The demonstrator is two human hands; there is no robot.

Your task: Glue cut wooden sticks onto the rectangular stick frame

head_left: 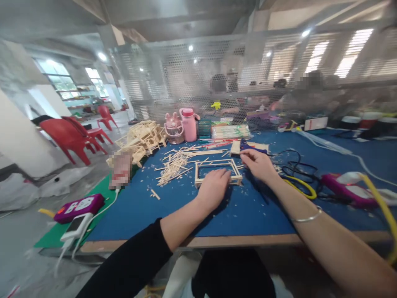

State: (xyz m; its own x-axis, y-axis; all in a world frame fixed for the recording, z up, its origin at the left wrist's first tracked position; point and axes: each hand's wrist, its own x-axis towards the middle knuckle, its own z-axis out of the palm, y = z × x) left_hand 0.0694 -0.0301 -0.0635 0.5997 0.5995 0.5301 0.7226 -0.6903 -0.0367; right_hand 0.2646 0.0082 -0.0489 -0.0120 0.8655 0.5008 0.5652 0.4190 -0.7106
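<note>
My left hand [214, 186] rests on the front rail of a small rectangular frame of pale wooden sticks [214, 164], its fingers closed around that rail. The frame lies on the blue table top. Just right of it, my right hand [259, 164] has thumb and fingertips drawn together; whatever is between them is too small or hidden to name. Right behind those fingers is a dark blue tool, apparently a glue gun [246, 145], beside a small pale wooden piece [235, 147]. Loose wooden sticks [173, 167] are scattered left of the frame.
Stacked stick frames [142, 138] stand at the back left, near a pink bottle [189, 126] and a clear pink jug [174, 129]. Purple power strips [80, 207] flank the table on both sides. Black cables [299, 169] and a yellow cable [302, 191] lie at right. A perforated screen [186, 78] stands behind.
</note>
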